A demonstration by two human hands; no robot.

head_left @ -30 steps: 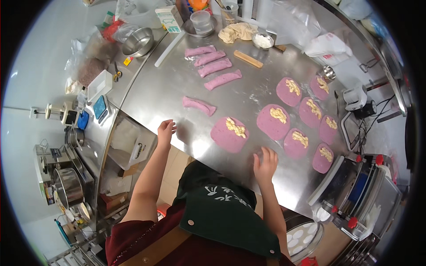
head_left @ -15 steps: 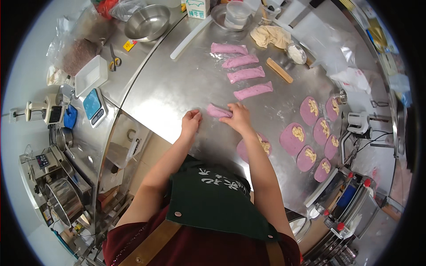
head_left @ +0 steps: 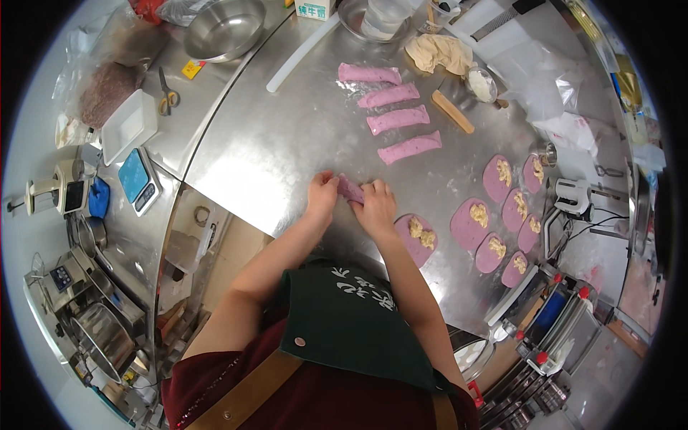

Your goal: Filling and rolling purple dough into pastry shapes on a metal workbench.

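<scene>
A short pink dough roll [head_left: 350, 189] lies between my hands above the steel table [head_left: 279, 143]. My left hand [head_left: 322, 195] is closed on its left end, fingertips pinched together. Its right end is in my right hand [head_left: 376, 208], whose fingers curl over it and hide part of the dough. Just right of my right forearm lies a flat pink dough round [head_left: 416, 240] topped with a pale yellow filling [head_left: 422, 233]. Farther off, several finished-looking pink dough rolls [head_left: 398, 120] lie in a column, each roughly parallel to the others.
More filled dough rounds [head_left: 471, 223] lie at the right. A wooden rolling pin [head_left: 452, 112], a crumpled cloth [head_left: 438, 54] and a bowl of white flour [head_left: 481, 84] stand at the back. On the left are a digital scale [head_left: 141, 180], a white tray [head_left: 130, 127] and scissors [head_left: 168, 93].
My left hand has moved right and taken hold of the roll's left end. My right hand has shifted slightly nearer to me, and the roll is now tilted more steeply.
</scene>
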